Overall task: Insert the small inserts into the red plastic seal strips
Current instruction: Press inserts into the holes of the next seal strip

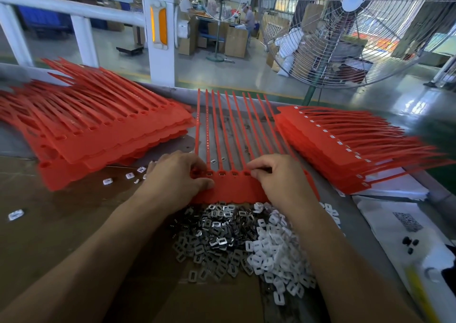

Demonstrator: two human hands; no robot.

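A red sheet of joined seal strips (233, 189) lies flat in front of me, its thin tails pointing away. A row of sockets (221, 173) runs along its heads between my hands. My left hand (176, 174) grips the sheet's left end, thumb on top and fingers curled over the edge. My right hand (278, 174) has its fingers curled at a socket near the right; I cannot see whether it pinches an insert. A heap of small metal and white inserts (244, 243) lies just below the sheet.
A stack of red sheets (98, 130) lies at the left. Another stack (345, 150), with white inserts in its sockets, sits at the right. Loose inserts (128, 176) are scattered left of my hand. A large fan (350, 29) stands beyond the bench. White paper (404, 224) lies right.
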